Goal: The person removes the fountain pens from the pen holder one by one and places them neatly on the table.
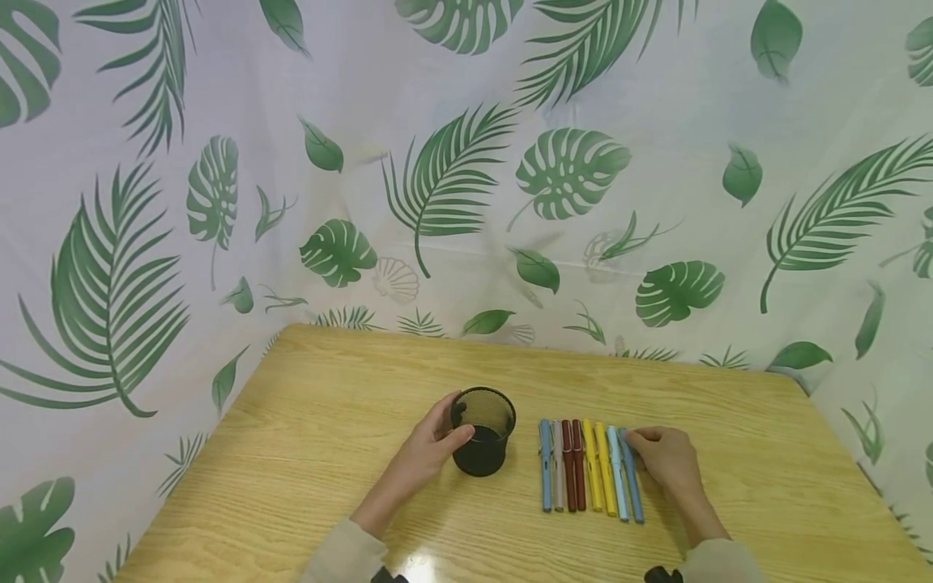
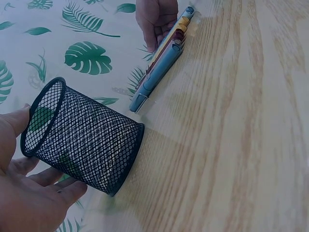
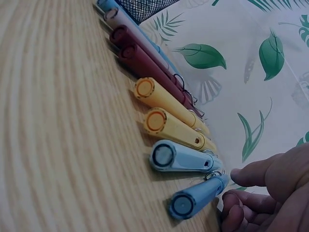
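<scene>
In my left hand I hold a black mesh pen cup by its side, thumb at the rim; in the left wrist view the fingers curve beneath the cup's wall. A row of capped pens lies right of it: a blue pen, a greyish-pink pen, two dark red pens, two yellow pens, a light blue pen and a blue pen at the right end. My right hand has its fingertips at this last pen's clip end, thumb and forefinger parted in the right wrist view.
The wooden table spreads around the cup and pens. Behind and beside it hangs a white cloth printed with green leaves. The pens lie side by side, close together, near the cup.
</scene>
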### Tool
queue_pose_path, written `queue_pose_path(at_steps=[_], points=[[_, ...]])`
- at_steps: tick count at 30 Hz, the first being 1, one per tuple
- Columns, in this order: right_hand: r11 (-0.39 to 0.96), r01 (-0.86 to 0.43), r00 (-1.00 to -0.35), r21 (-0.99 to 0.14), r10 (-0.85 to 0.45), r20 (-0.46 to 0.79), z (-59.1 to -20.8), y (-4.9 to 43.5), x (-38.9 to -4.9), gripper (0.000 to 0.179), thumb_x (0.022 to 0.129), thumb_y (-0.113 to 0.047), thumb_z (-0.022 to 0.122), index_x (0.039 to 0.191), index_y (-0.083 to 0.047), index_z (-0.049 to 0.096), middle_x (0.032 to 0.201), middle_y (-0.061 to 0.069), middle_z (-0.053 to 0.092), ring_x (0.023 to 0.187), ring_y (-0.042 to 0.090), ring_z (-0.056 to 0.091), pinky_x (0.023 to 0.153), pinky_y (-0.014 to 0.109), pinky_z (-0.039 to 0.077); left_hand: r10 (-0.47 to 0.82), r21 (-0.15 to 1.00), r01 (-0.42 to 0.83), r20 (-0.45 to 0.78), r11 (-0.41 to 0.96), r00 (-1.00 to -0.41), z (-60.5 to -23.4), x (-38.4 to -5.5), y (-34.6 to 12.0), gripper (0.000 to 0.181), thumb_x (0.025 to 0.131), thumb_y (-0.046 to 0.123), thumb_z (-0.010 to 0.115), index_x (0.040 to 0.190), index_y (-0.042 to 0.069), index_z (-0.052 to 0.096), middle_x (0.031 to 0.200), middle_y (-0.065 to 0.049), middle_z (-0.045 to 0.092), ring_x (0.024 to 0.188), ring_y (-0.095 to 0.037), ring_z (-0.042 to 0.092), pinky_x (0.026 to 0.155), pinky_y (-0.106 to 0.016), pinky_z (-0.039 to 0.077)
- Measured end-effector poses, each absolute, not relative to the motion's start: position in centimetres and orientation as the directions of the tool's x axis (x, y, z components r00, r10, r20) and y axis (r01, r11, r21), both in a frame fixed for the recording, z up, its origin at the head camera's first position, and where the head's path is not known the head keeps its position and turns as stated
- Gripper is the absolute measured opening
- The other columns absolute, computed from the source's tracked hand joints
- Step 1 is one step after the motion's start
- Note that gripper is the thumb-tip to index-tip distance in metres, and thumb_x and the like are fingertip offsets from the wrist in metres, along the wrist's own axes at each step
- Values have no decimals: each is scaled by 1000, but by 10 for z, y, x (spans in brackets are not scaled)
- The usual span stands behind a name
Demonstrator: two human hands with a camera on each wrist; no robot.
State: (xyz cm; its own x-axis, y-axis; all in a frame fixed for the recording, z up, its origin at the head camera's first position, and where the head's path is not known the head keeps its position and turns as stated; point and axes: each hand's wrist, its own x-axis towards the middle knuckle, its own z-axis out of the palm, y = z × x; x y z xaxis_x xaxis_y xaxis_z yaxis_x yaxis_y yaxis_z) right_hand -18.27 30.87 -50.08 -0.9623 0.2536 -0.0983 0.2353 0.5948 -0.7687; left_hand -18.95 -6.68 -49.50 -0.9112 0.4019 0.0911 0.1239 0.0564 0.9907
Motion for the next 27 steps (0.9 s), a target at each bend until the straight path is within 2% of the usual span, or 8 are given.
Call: queue_pose_path(at_steps=[3, 10, 16, 19, 23, 27], points=[[594, 230, -965, -771, 244, -99, -500, 308, -182, 41, 104, -19, 62, 124, 17, 65, 104, 26, 72, 76, 16, 66, 63, 28, 54, 393, 990, 125, 88, 70, -915, -495, -190, -67, 73, 107, 29, 61, 163, 1, 24, 159, -27, 37, 146, -47, 36, 115, -58, 37], [582, 245, -961, -776, 254, -112, -498, 308, -181, 45, 105, -23, 59, 126, 16, 64, 89, 14, 71, 74, 17, 62, 63, 29, 50, 380, 986, 129, 80, 105, -922, -494, -190, -68, 71, 107, 29, 60, 163, 2, 25, 162, -29, 30, 147, -49, 32, 116, -60, 34], [571, 237, -960, -786, 263, -99, -497, 309, -179, 47, 106, -25, 55, 131, 14, 61, 104, 20, 72, 89, 22, 66, 72, 28, 52, 371, 984, 120, 64, 129, -926, -493, -189, -70, 74, 107, 33, 60, 164, 5, 22, 165, -28, 22, 149, -48, 28, 118, -59, 31], [568, 210, -967, -796, 241, -82, -494, 310, -178, 48, 108, -26, 53, 135, 13, 60, 109, 21, 72, 92, 22, 66, 72, 28, 54, 369, 983, 125, 66, 137, -927, -492, -188, -71, 72, 108, 30, 58, 165, 6, 22, 166, -28, 18, 149, -50, 26, 118, -60, 30], [536, 158, -979, -829, 192, -62, -487, 306, -177, 49, 110, -27, 52, 140, 12, 56, 116, 24, 69, 92, 21, 68, 73, 28, 58, 365, 981, 129, 68, 145, -929, -491, -187, -72, 71, 108, 30, 58, 165, 6, 23, 166, -28, 19, 148, -51, 27, 116, -63, 31], [537, 109, -989, -837, 146, -35, -479, 300, -173, 52, 111, -31, 50, 144, 9, 52, 126, 28, 65, 104, 31, 68, 81, 32, 60, 362, 978, 144, 82, 148, -929, -491, -185, -72, 73, 108, 36, 58, 165, 6, 22, 165, -27, 25, 148, -48, 31, 116, -62, 32]])
